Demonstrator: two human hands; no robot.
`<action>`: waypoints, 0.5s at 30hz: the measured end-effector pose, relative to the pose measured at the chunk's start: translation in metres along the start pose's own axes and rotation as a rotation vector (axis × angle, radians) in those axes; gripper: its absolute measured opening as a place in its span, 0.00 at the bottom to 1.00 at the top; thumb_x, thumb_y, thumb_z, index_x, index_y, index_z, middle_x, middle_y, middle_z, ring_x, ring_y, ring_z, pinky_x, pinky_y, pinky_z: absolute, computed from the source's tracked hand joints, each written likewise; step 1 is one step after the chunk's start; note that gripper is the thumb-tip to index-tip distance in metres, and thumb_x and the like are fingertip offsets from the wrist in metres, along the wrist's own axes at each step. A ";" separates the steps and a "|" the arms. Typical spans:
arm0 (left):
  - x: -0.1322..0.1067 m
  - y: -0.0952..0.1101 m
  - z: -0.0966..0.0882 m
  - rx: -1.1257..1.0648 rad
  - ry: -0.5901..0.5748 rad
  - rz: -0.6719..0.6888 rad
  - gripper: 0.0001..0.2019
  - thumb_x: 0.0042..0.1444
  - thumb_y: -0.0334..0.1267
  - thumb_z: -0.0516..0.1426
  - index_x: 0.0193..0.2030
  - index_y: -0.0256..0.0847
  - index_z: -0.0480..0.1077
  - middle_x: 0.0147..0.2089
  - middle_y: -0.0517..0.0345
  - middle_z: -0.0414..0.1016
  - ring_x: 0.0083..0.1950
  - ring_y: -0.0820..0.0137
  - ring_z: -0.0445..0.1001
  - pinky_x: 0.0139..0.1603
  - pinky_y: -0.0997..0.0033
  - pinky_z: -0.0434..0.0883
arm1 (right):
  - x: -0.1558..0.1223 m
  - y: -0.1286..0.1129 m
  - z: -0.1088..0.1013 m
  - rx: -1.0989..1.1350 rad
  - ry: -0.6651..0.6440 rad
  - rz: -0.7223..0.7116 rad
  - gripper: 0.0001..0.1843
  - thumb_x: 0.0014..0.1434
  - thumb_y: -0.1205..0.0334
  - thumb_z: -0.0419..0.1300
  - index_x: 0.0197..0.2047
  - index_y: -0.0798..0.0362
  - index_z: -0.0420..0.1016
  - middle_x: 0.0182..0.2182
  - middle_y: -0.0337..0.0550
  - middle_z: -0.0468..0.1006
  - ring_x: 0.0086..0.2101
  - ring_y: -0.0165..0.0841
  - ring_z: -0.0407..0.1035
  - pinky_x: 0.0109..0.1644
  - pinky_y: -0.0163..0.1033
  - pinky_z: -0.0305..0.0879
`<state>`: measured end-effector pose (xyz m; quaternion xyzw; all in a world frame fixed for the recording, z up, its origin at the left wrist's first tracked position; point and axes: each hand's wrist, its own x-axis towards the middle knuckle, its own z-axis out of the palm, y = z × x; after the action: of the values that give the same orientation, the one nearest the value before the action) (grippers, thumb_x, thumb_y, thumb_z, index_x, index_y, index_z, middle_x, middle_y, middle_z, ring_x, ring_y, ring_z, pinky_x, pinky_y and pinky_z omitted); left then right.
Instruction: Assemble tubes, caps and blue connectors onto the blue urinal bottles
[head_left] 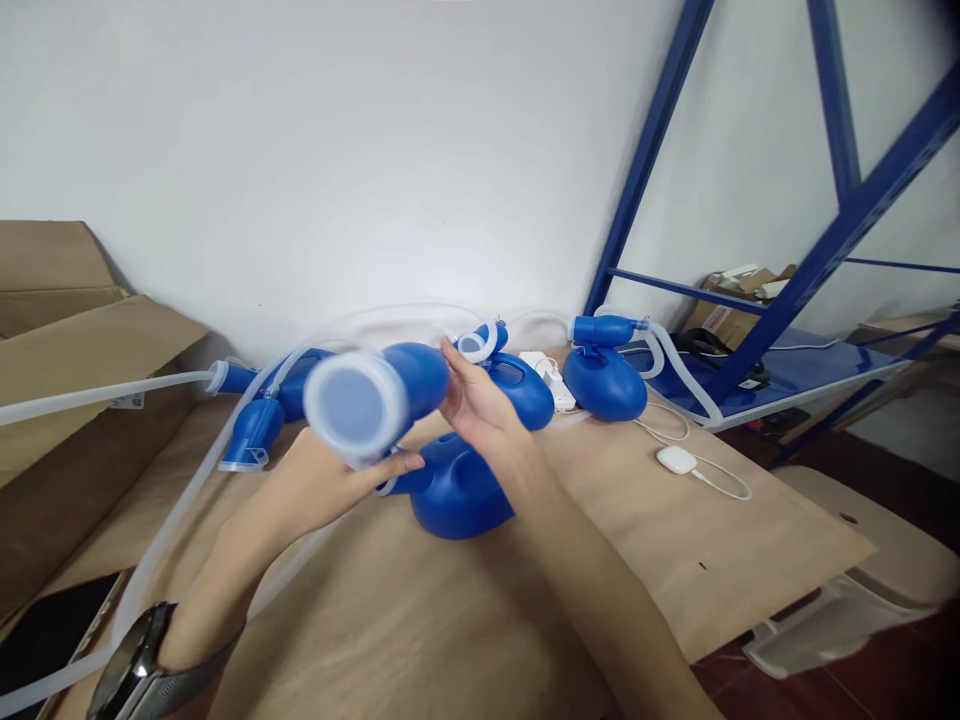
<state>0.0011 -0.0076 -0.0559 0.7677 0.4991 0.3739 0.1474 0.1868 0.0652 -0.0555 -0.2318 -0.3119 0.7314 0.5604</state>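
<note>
A blue urinal funnel (417,378) with a milky translucent collar (356,405) is held up above the table, its wide mouth facing me. My right hand (480,405) is closed around its far right end. Under the collar, my left hand (337,485) grips the funnel from below, thumb pointing right; its other fingers are mostly hidden. Just beneath lies a blue urinal bottle (461,495) with a moulded handle, partly covered by my right wrist. I cannot tell whether the funnel touches it.
More blue urinal bottles (606,382) with funnels and clear hoses (180,510) stand along the wall. A cardboard box (67,400) fills the left side. White power strip (551,380), white charger (676,460) and cable lie on the table (645,560). Blue shelving (795,300) and a stool (862,540) are right.
</note>
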 end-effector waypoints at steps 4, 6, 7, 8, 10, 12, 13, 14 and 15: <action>0.006 0.001 0.005 -0.305 0.216 -0.102 0.22 0.58 0.60 0.63 0.43 0.41 0.78 0.42 0.48 0.82 0.45 0.55 0.81 0.46 0.59 0.78 | -0.005 0.026 0.017 0.098 0.063 -0.012 0.14 0.58 0.51 0.71 0.38 0.50 0.75 0.34 0.36 0.80 0.38 0.28 0.77 0.48 0.33 0.75; 0.010 -0.002 0.008 -0.477 0.247 -0.128 0.26 0.60 0.62 0.61 0.46 0.38 0.77 0.44 0.46 0.82 0.44 0.56 0.81 0.39 0.62 0.78 | -0.008 0.028 0.019 0.066 0.031 0.022 0.14 0.58 0.51 0.70 0.40 0.50 0.75 0.39 0.38 0.82 0.43 0.30 0.78 0.52 0.34 0.74; 0.012 -0.005 0.009 -0.569 0.242 -0.130 0.28 0.60 0.63 0.60 0.48 0.38 0.76 0.47 0.45 0.81 0.44 0.57 0.81 0.36 0.64 0.78 | -0.010 0.027 0.019 0.045 0.010 0.029 0.14 0.57 0.51 0.70 0.41 0.49 0.74 0.41 0.39 0.82 0.46 0.31 0.78 0.53 0.35 0.74; 0.014 -0.007 0.009 -0.654 0.234 -0.129 0.29 0.60 0.65 0.60 0.50 0.38 0.75 0.50 0.43 0.80 0.45 0.56 0.81 0.34 0.65 0.77 | -0.012 0.024 0.018 0.029 -0.010 0.024 0.15 0.56 0.53 0.71 0.41 0.48 0.73 0.43 0.39 0.83 0.47 0.31 0.78 0.53 0.35 0.73; 0.017 -0.010 0.008 -0.787 0.210 -0.130 0.33 0.59 0.68 0.59 0.52 0.38 0.75 0.53 0.41 0.80 0.46 0.56 0.81 0.31 0.68 0.76 | -0.014 0.019 0.017 0.025 -0.053 -0.009 0.16 0.54 0.56 0.72 0.40 0.47 0.70 0.44 0.37 0.83 0.47 0.31 0.78 0.52 0.35 0.74; 0.019 -0.010 0.007 -0.891 0.188 -0.154 0.36 0.56 0.72 0.59 0.52 0.38 0.75 0.52 0.41 0.80 0.45 0.57 0.81 0.29 0.69 0.75 | -0.016 0.016 0.017 0.032 -0.103 -0.057 0.19 0.52 0.59 0.73 0.36 0.47 0.65 0.40 0.35 0.82 0.44 0.31 0.79 0.49 0.35 0.74; 0.019 -0.009 0.008 -0.942 0.189 -0.186 0.37 0.55 0.73 0.58 0.51 0.38 0.75 0.50 0.42 0.80 0.43 0.58 0.81 0.28 0.70 0.75 | -0.017 0.016 0.017 0.029 -0.119 -0.090 0.20 0.51 0.60 0.73 0.35 0.47 0.64 0.38 0.35 0.82 0.42 0.31 0.79 0.48 0.35 0.74; 0.020 -0.007 0.009 -0.995 0.191 -0.236 0.38 0.56 0.75 0.56 0.50 0.38 0.75 0.46 0.44 0.80 0.40 0.60 0.80 0.26 0.71 0.74 | -0.017 0.017 0.018 0.020 -0.121 -0.131 0.21 0.50 0.62 0.73 0.34 0.47 0.62 0.36 0.34 0.81 0.40 0.31 0.79 0.48 0.36 0.74; 0.019 -0.003 0.011 -1.045 0.190 -0.299 0.39 0.57 0.76 0.53 0.48 0.37 0.75 0.43 0.45 0.80 0.37 0.62 0.79 0.25 0.72 0.73 | -0.017 0.019 0.019 0.007 -0.109 -0.181 0.21 0.49 0.63 0.73 0.33 0.47 0.62 0.35 0.34 0.81 0.39 0.31 0.79 0.49 0.36 0.74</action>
<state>0.0110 0.0123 -0.0568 0.4760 0.3618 0.6146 0.5147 0.1654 0.0422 -0.0560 -0.1607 -0.3587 0.6905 0.6073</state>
